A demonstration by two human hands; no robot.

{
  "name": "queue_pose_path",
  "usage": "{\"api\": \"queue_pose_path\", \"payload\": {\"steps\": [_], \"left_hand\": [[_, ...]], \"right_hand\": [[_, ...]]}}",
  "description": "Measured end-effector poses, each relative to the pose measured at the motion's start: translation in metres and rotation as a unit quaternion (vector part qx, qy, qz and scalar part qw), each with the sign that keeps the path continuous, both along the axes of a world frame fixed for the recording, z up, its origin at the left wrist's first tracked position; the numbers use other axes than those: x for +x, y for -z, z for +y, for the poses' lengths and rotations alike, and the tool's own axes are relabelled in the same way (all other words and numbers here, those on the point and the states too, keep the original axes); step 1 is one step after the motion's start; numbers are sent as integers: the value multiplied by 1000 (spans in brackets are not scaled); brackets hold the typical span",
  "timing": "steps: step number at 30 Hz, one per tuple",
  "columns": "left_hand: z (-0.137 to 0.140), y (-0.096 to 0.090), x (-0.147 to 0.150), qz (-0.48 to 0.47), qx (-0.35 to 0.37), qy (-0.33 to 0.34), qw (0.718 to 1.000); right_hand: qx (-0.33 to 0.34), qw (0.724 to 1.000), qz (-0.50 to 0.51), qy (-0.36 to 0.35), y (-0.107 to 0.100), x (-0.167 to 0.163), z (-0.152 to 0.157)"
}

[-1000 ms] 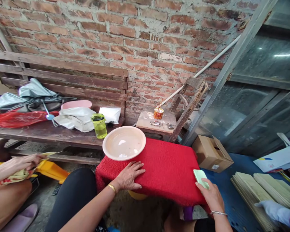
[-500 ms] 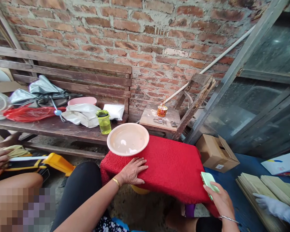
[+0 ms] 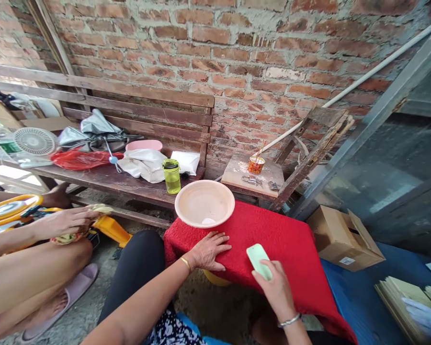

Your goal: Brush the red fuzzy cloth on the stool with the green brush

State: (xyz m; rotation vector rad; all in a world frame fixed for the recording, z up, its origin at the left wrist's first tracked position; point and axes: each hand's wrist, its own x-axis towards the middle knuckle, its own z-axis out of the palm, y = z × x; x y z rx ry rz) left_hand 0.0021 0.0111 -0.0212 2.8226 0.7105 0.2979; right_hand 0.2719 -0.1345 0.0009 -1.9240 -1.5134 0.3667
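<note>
My left hand (image 3: 209,251) lies flat with fingers spread on the red fleecy cloth (image 3: 273,235), near its front edge. In my right hand (image 3: 277,290) is a pale green brush-like block (image 3: 259,261), flat and oblong, held over the middle of the cloth. Its underside is hidden, so I cannot tell whether it has bristles or touches the cloth. A pale pink basin (image 3: 204,203) with water in it stands on the cloth's back left corner, just beyond my left fingertips.
Behind stands a wooden bench (image 3: 143,184) bearing a green bottle (image 3: 171,177), bags and a fan (image 3: 36,141). A chair (image 3: 237,172) holds a paper cup (image 3: 256,165) and padlocks. At right is a cardboard box (image 3: 345,237). Another person's hand (image 3: 66,222) shows at left.
My right hand has moved left with the pale green block, from the cloth's right edge to over its middle. My left hand stays on the cloth. The view has shifted left.
</note>
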Motion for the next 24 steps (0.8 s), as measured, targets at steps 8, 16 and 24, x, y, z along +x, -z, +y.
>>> {"api": "queue_pose_path", "payload": {"steps": [8,16,24], "left_hand": [[0,0,0,-3,0,2,1000],[-1,0,1,-18,6,3,1000],[-1,2,0,-29,14,2,999]], "right_hand": [[-79,984,-116,113,6,65,-32],[-147,912,-126,361,-3,151,-91],[-12,990,-8,138,2,60,-38]]}}
